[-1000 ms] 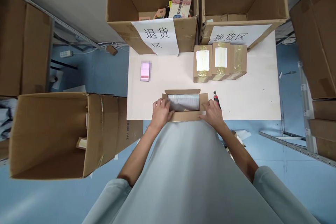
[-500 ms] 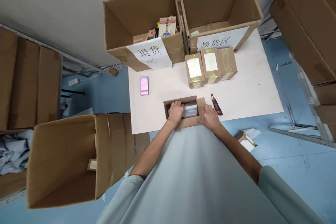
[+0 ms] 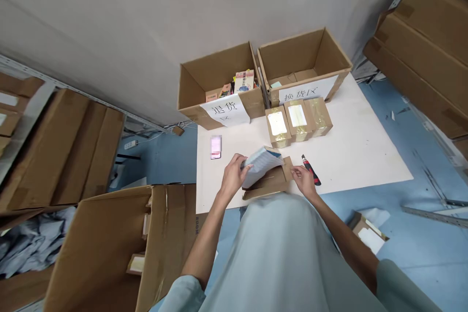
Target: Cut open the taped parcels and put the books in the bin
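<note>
My left hand (image 3: 232,174) is closed on a pale, whitish-blue wrapped package (image 3: 262,165), thumb on its near side. The package is tilted up over a small open cardboard box (image 3: 266,189) at the table's front edge. Whether its lower edge still rests inside the box is hard to see. At the box's right side, my right hand (image 3: 304,179) pinches the raised flap (image 3: 288,167). A red and black utility knife (image 3: 311,170) lies just right of that hand.
Behind stand two large open cartons with handwritten signs, the left carton (image 3: 215,63) holding colourful boxes or books. Several taped parcels (image 3: 299,122) stand before them. A phone (image 3: 216,146) lies at the table's left. A big open carton (image 3: 106,248) stands on the floor at left.
My left hand has raised the wrapped package from inside the small box and tilted it up. My right hand has stayed at the right flap. The head view has shifted upward.
</note>
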Tool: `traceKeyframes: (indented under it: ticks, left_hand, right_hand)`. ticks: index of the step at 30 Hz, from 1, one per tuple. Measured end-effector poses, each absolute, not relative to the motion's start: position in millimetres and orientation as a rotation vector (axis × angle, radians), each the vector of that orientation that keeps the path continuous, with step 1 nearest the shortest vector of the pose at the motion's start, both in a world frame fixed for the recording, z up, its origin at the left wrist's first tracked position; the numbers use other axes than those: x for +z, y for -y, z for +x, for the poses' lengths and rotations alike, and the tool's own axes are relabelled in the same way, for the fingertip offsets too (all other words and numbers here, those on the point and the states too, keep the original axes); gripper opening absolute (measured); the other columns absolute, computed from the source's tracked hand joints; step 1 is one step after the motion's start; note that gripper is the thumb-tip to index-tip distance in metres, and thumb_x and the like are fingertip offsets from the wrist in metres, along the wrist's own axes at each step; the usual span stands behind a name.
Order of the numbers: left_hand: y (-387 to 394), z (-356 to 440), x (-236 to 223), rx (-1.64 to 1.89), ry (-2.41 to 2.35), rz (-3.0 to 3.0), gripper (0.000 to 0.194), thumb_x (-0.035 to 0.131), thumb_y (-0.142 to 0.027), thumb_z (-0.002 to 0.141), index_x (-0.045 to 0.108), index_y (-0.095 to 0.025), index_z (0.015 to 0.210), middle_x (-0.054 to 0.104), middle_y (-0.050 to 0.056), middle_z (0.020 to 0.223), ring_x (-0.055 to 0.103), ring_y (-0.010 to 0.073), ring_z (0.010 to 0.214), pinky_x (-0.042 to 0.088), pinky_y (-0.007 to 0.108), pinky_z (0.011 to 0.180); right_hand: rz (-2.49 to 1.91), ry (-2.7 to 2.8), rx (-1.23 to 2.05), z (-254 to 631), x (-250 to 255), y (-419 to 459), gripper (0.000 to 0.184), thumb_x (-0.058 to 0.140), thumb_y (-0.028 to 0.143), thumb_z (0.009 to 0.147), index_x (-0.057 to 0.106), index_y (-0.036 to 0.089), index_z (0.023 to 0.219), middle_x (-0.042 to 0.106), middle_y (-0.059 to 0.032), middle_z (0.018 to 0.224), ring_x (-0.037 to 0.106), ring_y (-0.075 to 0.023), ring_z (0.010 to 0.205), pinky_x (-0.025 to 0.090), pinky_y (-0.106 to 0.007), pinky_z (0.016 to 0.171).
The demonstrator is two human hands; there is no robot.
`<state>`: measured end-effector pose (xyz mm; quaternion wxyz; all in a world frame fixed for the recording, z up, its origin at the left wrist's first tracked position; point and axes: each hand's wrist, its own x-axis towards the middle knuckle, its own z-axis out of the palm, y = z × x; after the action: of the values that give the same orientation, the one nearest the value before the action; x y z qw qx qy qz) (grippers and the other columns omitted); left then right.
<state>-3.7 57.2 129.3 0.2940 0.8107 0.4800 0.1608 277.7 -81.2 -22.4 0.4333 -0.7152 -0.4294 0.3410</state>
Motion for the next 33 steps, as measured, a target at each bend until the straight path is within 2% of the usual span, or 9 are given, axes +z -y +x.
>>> traceKeyframes:
  ticks: [5,8,15,18,23,25,28,31,33]
  left_hand:
    - [-78,-15,161,0.784,-1.222,1.763,0.036,0.076,-0.058,0.098,0.077,-0.022,0.100,0.073,0.007,0.106,0.070,0.0246,0.101,0.056,0.035,0.091]
    - [-80,-17,171,0.850,-1.166,1.501,0.045,0.083,-0.065,0.091,0.080,-0.021,0.101,0.076,0.009,0.112,0.072,0.0266,0.107,0.058,0.036,0.093]
    - [-76,-12,179,0.919,-1.107,1.139,0.058,0.091,-0.074,0.080,0.082,-0.020,0.101,0.084,0.011,0.113,0.075,0.0314,0.115,0.058,0.041,0.105]
    - [-73,-9,180,0.945,-1.087,1.084,0.060,0.092,-0.074,0.080,0.083,-0.020,0.105,0.085,0.011,0.114,0.076,0.0313,0.115,0.058,0.042,0.106]
    - [-69,-5,181,0.985,-1.126,1.079,0.063,0.094,-0.074,0.076,0.084,-0.019,0.105,0.085,0.012,0.115,0.076,0.0321,0.114,0.059,0.043,0.106]
    - [-67,-4,176,0.994,-1.145,1.078,0.065,0.094,-0.075,0.075,0.084,-0.019,0.106,0.084,0.012,0.114,0.077,0.0321,0.113,0.060,0.044,0.104]
    - [-63,-5,164,1.048,-1.174,1.036,0.074,0.092,-0.083,0.071,0.084,-0.019,0.107,0.084,0.012,0.110,0.077,0.0348,0.112,0.063,0.047,0.099]
    - [-58,-7,155,1.115,-1.199,0.982,0.083,0.088,-0.090,0.069,0.083,-0.022,0.117,0.084,0.014,0.113,0.077,0.0379,0.116,0.065,0.050,0.096]
    - [-55,-9,153,1.094,-1.197,0.982,0.086,0.089,-0.087,0.070,0.081,-0.022,0.125,0.084,0.015,0.116,0.077,0.0388,0.119,0.066,0.051,0.096]
  right_hand:
    - [-1.763,1.060,0.747,276,-9,60,0.042,0.059,0.059,0.098,0.077,0.021,0.095,0.082,-0.0178,0.103,0.079,-0.0327,0.090,0.068,-0.053,0.091]
    - [-1.718,1.110,0.632,277,24,48,0.042,0.060,0.060,0.101,0.078,0.022,0.099,0.079,-0.0188,0.111,0.078,-0.0358,0.103,0.066,-0.057,0.096]
    - [-1.475,1.015,0.679,275,143,22,0.046,0.071,0.061,0.102,0.078,0.022,0.126,0.082,-0.0159,0.127,0.077,-0.0330,0.119,0.064,-0.050,0.100]
    - [-1.460,1.149,0.682,269,172,17,0.045,0.082,0.059,0.095,0.081,0.024,0.122,0.083,-0.0127,0.123,0.076,-0.0317,0.114,0.062,-0.046,0.096]
    - [-1.446,1.223,0.509,244,198,26,0.030,0.077,0.053,0.102,0.077,0.026,0.088,0.077,-0.0048,0.090,0.069,-0.0249,0.087,0.057,-0.040,0.082]
    - [-1.323,1.336,0.474,229,209,34,0.025,0.074,0.044,0.107,0.078,0.027,0.090,0.079,-0.0048,0.091,0.070,-0.0244,0.090,0.057,-0.040,0.085]
    - [-0.996,1.657,0.665,215,224,42,0.020,0.069,0.036,0.111,0.084,0.029,0.101,0.084,-0.0046,0.102,0.076,-0.0234,0.099,0.061,-0.039,0.091]
    - [-1.101,1.539,0.777,217,222,34,0.027,0.063,0.042,0.114,0.086,0.029,0.107,0.085,-0.0072,0.112,0.079,-0.0249,0.107,0.065,-0.040,0.094]
    - [-1.348,1.311,0.729,226,213,21,0.031,0.070,0.053,0.108,0.085,0.027,0.113,0.084,-0.0108,0.116,0.078,-0.0288,0.112,0.066,-0.044,0.095]
